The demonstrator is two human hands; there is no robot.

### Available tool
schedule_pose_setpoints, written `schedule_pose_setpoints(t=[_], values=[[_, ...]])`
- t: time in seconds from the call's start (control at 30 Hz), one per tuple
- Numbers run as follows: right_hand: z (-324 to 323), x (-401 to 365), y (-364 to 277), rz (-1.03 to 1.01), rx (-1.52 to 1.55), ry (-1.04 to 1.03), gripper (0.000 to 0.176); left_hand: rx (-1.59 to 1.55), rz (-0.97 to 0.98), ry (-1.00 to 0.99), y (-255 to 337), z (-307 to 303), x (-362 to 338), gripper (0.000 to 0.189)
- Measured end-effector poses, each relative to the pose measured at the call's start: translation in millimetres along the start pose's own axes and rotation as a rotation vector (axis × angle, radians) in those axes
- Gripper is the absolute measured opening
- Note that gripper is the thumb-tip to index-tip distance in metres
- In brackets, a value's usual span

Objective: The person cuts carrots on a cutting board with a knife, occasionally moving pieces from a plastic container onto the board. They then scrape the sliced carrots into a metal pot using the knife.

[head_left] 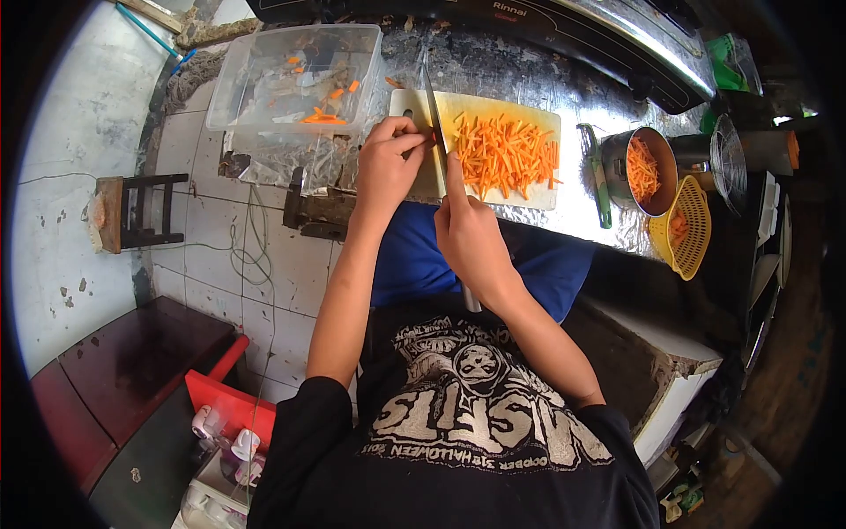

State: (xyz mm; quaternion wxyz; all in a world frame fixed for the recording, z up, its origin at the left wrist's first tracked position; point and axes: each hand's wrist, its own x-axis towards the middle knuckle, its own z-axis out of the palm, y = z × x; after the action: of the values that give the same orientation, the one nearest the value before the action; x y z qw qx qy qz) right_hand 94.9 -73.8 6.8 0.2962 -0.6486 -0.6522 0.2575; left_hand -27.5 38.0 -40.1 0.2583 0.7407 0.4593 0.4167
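Observation:
My right hand (471, 238) is wrapped round the handle of a long kitchen knife (432, 99), its index finger stretched along the blade. The blade lies across the left part of a pale cutting board (548, 128). Just left of the blade, my left hand (389, 163) is closed, its fingertips pinching a small piece of carrot (434, 137), mostly hidden by the fingers and knife. Right of the blade, a pile of carrot strips (507, 154) covers much of the board.
A clear plastic tub (256, 75) with some carrot pieces stands left of the board. To the right are a green-handled tool (599, 181), a pot (667, 145) holding carrot strips, a yellow basket (696, 234) and a wire strainer (728, 163). A black Rinnai stove (564, 35) runs along the back.

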Motion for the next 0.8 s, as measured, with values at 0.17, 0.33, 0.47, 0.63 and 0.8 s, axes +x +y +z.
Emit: schedule_pose_setpoints(t=[0.17, 0.33, 0.47, 0.63, 0.8], values=[[9, 16, 6, -0.009, -0.019, 0.034, 0.066, -0.017, -0.019, 0.0, -1, 1, 0, 0.014], [3, 25, 9, -0.072, 0.019, 0.091, 0.069, -0.037, -0.038, 0.037, -1, 0, 1, 0.018], [-8, 16, 0, -0.029, 0.047, 0.043, 0.068, -0.037, -0.056, 0.019, -1, 0, -1, 0.019], [-3, 10, 2, -0.069, 0.022, 0.055, 0.068, -0.026, -0.023, 0.026, -3, 2, -2, 0.018], [1, 10, 2, -0.052, 0.026, 0.042, 0.069, -0.017, 0.001, 0.006, -6, 0, -1, 0.016]])
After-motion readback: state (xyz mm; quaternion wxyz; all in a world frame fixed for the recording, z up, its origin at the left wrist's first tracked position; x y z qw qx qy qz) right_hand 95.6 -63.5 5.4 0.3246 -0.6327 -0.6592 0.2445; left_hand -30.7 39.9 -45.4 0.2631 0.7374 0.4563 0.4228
